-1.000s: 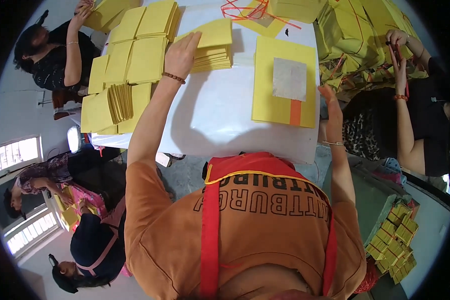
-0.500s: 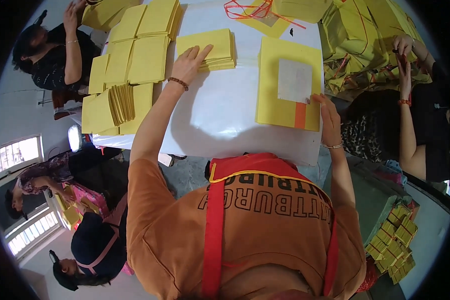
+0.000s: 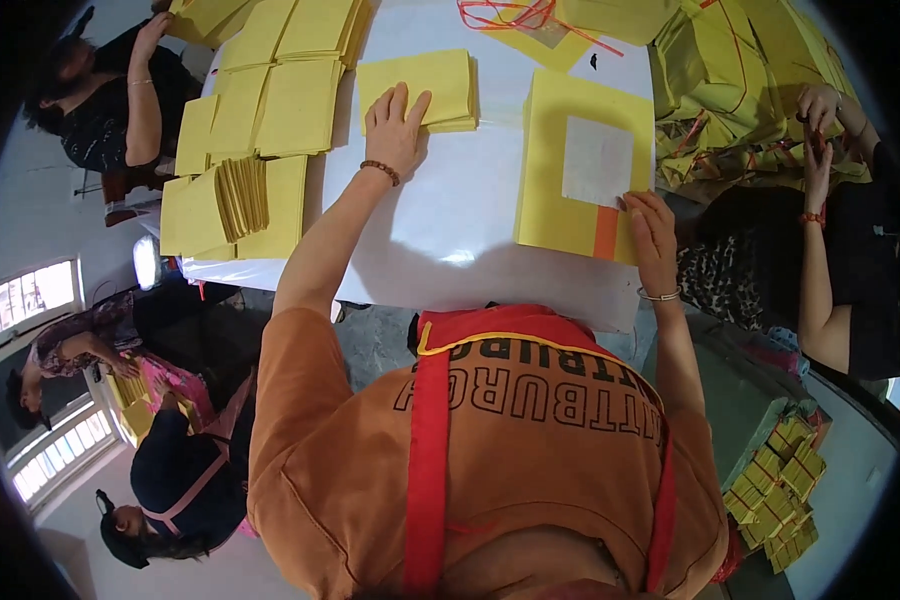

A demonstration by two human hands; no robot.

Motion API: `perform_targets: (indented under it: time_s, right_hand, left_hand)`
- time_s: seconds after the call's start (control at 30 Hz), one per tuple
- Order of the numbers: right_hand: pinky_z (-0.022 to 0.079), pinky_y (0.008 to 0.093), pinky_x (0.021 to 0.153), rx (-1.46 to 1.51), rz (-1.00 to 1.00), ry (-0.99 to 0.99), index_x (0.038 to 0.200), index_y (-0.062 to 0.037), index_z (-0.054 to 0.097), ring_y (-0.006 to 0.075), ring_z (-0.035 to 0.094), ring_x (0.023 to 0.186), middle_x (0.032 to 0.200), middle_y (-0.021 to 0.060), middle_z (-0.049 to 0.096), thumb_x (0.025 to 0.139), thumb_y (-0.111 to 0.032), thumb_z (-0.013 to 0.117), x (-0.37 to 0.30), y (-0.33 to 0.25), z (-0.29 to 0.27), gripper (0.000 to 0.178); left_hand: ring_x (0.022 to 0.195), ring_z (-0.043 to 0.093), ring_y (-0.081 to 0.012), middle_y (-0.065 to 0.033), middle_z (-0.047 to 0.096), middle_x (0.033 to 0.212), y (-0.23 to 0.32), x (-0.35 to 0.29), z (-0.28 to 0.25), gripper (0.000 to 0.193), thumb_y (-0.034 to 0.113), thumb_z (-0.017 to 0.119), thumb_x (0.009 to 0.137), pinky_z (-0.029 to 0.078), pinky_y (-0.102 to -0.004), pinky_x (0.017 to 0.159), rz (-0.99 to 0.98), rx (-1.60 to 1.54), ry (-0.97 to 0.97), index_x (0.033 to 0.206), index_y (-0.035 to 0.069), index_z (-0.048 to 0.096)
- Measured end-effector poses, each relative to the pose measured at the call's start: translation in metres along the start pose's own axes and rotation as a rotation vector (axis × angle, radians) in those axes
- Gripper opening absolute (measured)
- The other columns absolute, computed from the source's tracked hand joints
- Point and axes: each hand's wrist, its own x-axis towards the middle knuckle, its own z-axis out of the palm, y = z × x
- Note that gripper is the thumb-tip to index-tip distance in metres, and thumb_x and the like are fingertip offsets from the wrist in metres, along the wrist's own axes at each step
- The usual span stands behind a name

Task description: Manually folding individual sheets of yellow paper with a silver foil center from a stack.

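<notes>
On a glossy white table (image 3: 440, 205), the left hand (image 3: 394, 130), fingers spread, rests on a low oblong yellow paper stack (image 3: 425, 75), seemingly light, bendable, prone to slide and best held by its edges, while the right hand (image 3: 653, 238), grip unclear, touches a larger rectangular yellow pile (image 3: 555, 205) at its right edge.

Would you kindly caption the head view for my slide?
Left hand on a small yellow stack, right hand at the edge of a larger yellow stack.
</notes>
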Motion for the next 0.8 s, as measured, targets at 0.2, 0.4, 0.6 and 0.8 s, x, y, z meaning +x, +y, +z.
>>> perform_targets:
  time_s: [0.2,0.4,0.6,0.8]
  right_hand:
    - [0.030,0.0345,0.096,-0.018,-0.053,-0.043,0.102,-0.0054,0.061,0.0246,0.041,0.112,0.112,0.0072,0.053,0.087,-0.015,0.048,0.000,0.004,-0.002,0.022]
    - [0.029,0.0340,0.096,-0.032,-0.049,-0.037,0.102,-0.0059,0.062,0.0242,0.042,0.111,0.110,0.0068,0.053,0.086,-0.015,0.050,0.001,0.002,-0.001,0.022]
    - [0.030,0.0343,0.094,-0.068,-0.075,-0.023,0.101,-0.0066,0.062,0.0233,0.043,0.107,0.109,0.0061,0.052,0.086,-0.017,0.051,0.003,0.004,0.001,0.022]
    - [0.030,0.0360,0.096,-0.002,-0.078,-0.007,0.103,-0.0081,0.062,0.0256,0.042,0.111,0.112,0.0069,0.052,0.085,-0.020,0.052,-0.001,0.014,-0.002,0.024]
  left_hand:
    - [0.112,0.043,-0.0332,-0.0164,0.041,0.128,-0.025,0.013,-0.015,0.056,0.005,0.050,0.077,0.037,-0.0430,0.090,0.137,0.018,-0.206,0.130,0.020,0.038]
    - [0.105,0.049,-0.0332,-0.0128,0.045,0.125,-0.019,0.048,-0.048,0.053,0.007,0.047,0.080,0.041,-0.0412,0.086,0.145,0.084,-0.562,0.129,0.022,0.038]
    - [0.114,0.039,-0.0321,-0.0139,0.039,0.126,0.000,-0.004,0.011,0.056,0.011,0.051,0.077,0.034,-0.0445,0.092,0.045,0.159,0.038,0.131,0.021,0.035]
    - [0.121,0.032,-0.0326,-0.0139,0.029,0.135,-0.020,0.014,-0.020,0.071,0.013,0.058,0.075,0.029,-0.0470,0.097,0.071,0.100,-0.305,0.136,0.023,0.025]
